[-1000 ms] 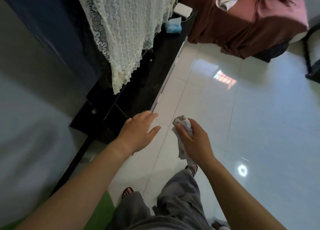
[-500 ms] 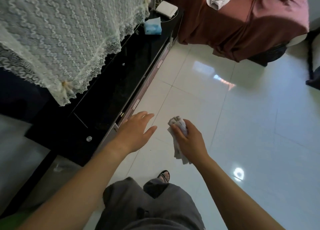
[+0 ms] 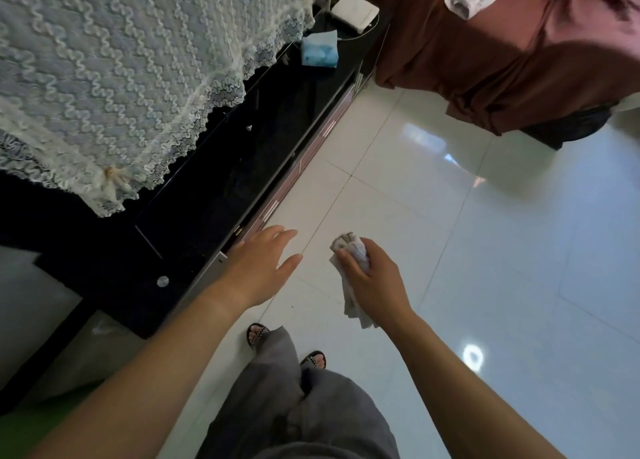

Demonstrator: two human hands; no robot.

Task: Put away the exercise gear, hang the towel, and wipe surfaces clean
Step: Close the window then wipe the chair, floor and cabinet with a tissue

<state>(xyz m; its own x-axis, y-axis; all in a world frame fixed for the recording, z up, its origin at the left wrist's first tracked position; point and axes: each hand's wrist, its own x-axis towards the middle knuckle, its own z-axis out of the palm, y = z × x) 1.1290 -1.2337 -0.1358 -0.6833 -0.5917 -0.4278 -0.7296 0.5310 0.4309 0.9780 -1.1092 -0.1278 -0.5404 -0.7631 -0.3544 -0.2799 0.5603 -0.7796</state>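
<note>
The right hand (image 3: 372, 278) is clenched around a crumpled cloth (image 3: 349, 251), held in the air above the tiled floor (image 3: 485, 251). The left hand (image 3: 259, 268) is empty, fingers spread, beside the black cabinet top (image 3: 214, 195). Wiping appears pending: the cloth touches no surface. No exercise gear or hung towel is identifiable.

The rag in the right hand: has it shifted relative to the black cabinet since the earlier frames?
Cannot tell. The head camera swung, so the black cabinet itself shifts in view; the rag stays bunched in the right hand, just right of the cabinet's front edge.
</note>
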